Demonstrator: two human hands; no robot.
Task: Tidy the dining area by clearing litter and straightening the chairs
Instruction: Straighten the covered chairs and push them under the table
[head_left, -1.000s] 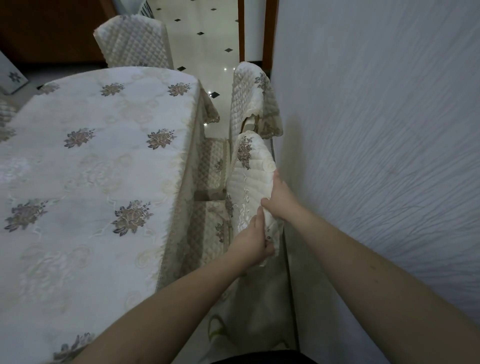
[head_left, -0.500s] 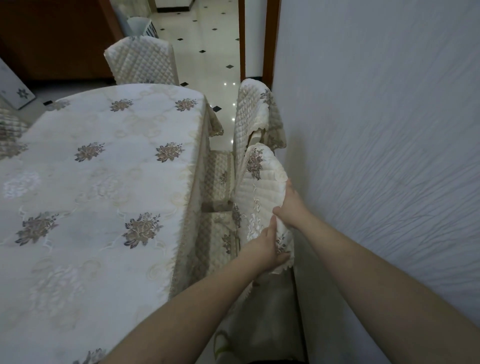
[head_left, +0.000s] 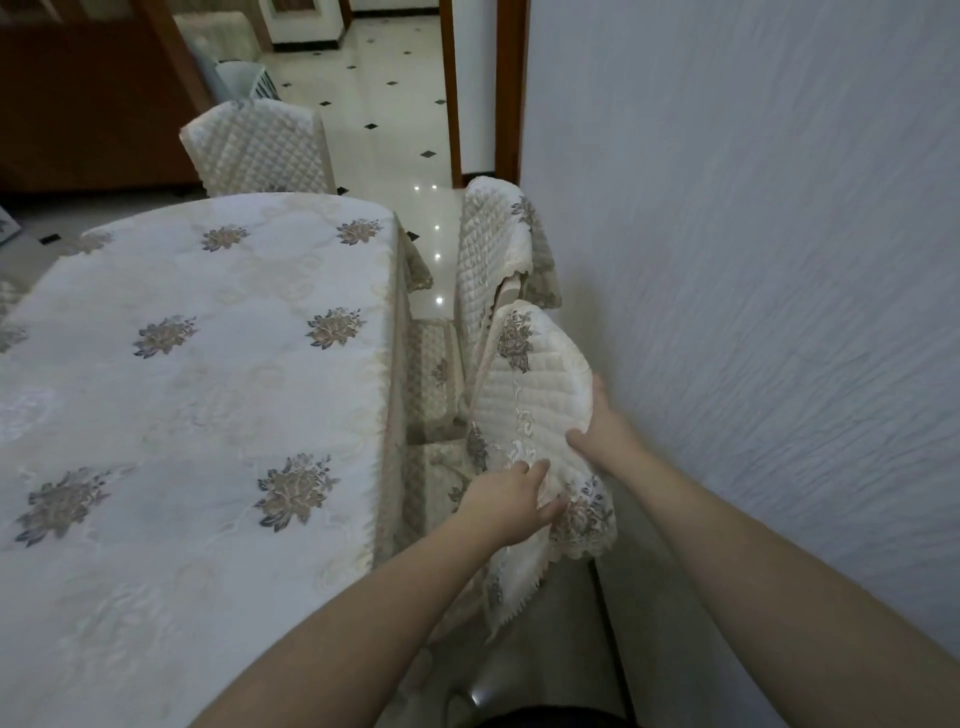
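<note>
Tight quarters between the grey textured wall (head_left: 753, 260) and the desk under its cream flowered tablecloth (head_left: 197, 364), and both hands are working the nearest chair.

At the grip: the left hand (head_left: 506, 501) pinches the lower edge of the cream quilted chair-back cover with grey flower embroidery (head_left: 535, 395), thumb under, fingers on top. The right hand (head_left: 597, 423) clasps the cover's right edge, fingers tucked behind the cloth.

Half a second back the hands sat closer together; now they've spread, and the cover looks pulled flatter over the chair back at centre right of frame. I'd judge this chair is nearly dressed.

Outward: a second quilted covered chair (head_left: 498, 249) stands just beyond, a third (head_left: 257, 148) at the desk's far end, upper left.

Hidden: the chair's legs and frame, the right fingertips, and any litter, none showing.
</note>
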